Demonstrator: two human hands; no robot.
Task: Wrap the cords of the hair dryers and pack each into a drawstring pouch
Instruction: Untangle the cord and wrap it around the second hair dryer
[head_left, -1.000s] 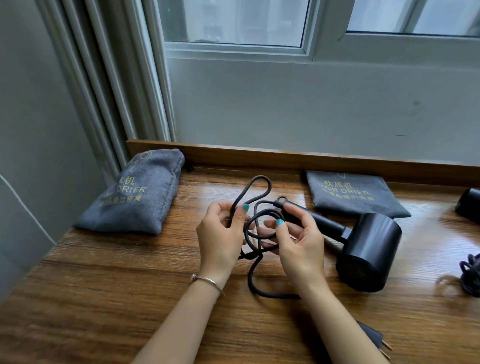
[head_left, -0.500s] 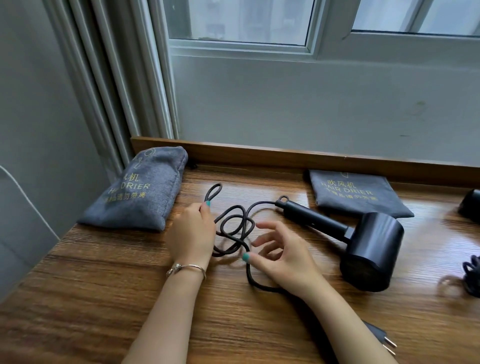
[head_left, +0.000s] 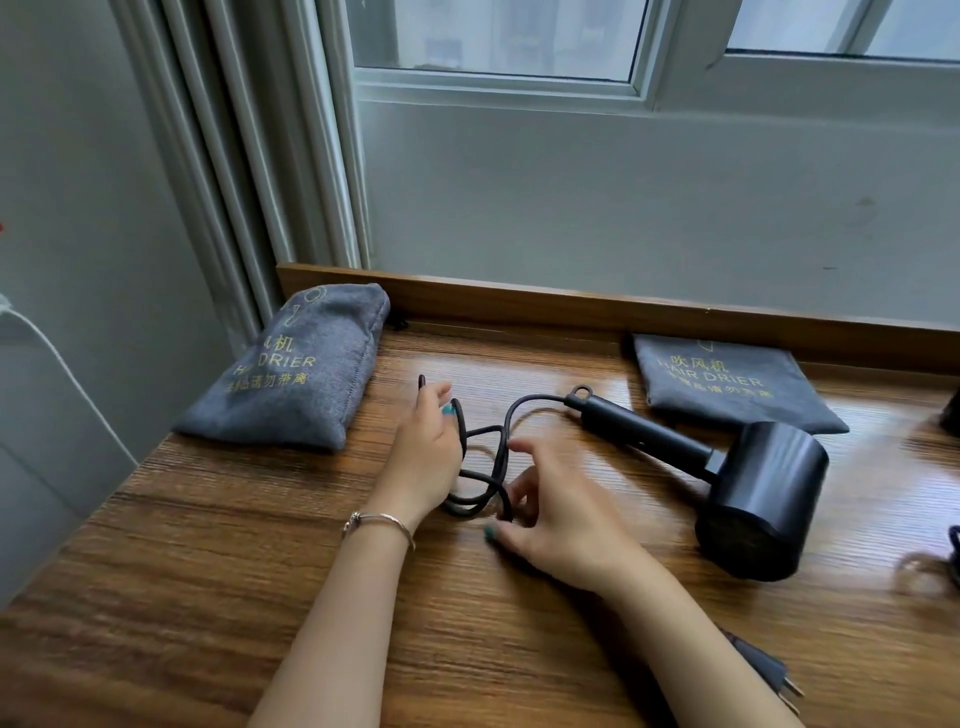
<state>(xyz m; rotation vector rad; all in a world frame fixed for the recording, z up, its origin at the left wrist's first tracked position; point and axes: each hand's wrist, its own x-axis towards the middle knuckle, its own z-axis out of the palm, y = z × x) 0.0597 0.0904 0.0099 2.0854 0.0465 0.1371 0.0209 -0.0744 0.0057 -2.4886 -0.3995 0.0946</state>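
The black hair dryer lies on its side on the wooden worktop, its long axis running diagonally: handle end toward the far left, barrel toward the near right. Its cord leaves the handle end and lies in loose loops between the hands. The left hand, back upward, grips a loop of the cord. The right hand hovers beside the loops with fingers loosely curled and blurred; whether it holds the cord cannot be told.
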